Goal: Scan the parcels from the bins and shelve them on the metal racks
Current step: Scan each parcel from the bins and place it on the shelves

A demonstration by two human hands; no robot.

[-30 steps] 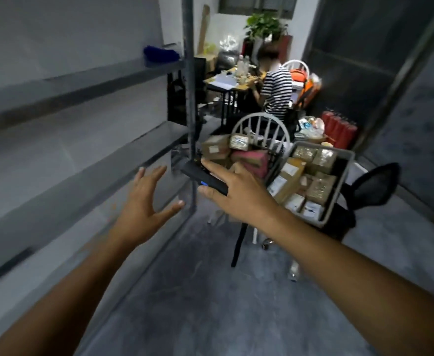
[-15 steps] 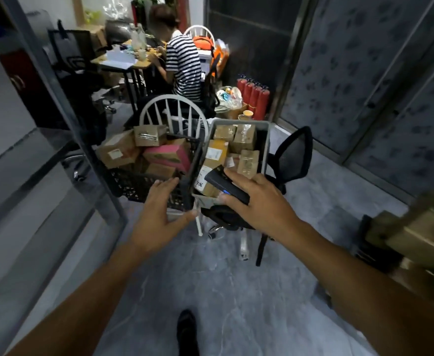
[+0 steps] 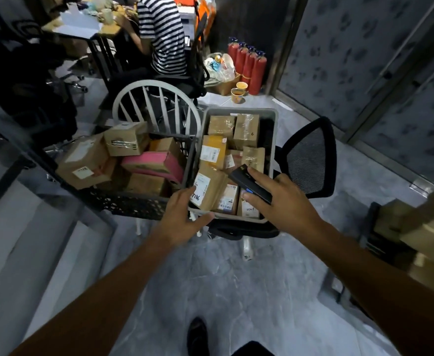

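The left hand (image 3: pixel 182 217) reached forward palm down, its fingers (image 3: pixel 185 195) spread wide and relaxed, holding nothing, with the thumb stretched out to the right over the near rim of the grey bin (image 3: pixel 274 140). The fingertips sat at the bin's near left corner, right at the label of a tan parcel (image 3: pixel 210 191) leaning there; whether they touched it could not be told. The right hand (image 3: pixel 285 204) hovered over the bin's near right corner, its fingers (image 3: pixel 261 174) curled over a black scanner (image 3: pixel 249 185) and the thumb under it, the scanner's front end pointing away and to the left above the parcels. More taped cardboard parcels stood packed just beyond both sets of fingertips, filling the bin to its far wall. Just left of the left fingers, touching the bin's side, a black crate (image 3: pixel 133 205) held a pink parcel (image 3: pixel 154 163) and brown boxes piled above its rim. Open room lay only above the bin and behind the wrists, over the grey floor (image 3: pixel 223 278). Beyond the crate rose a white spindle chair (image 3: pixel 157 104); right of the right hand stood a black mesh chair (image 3: pixel 308 158). Far left ran the metal rack (image 3: pixel 31 150), blurred, and stacked boxes (image 3: pixel 429 227) crowded the right edge.
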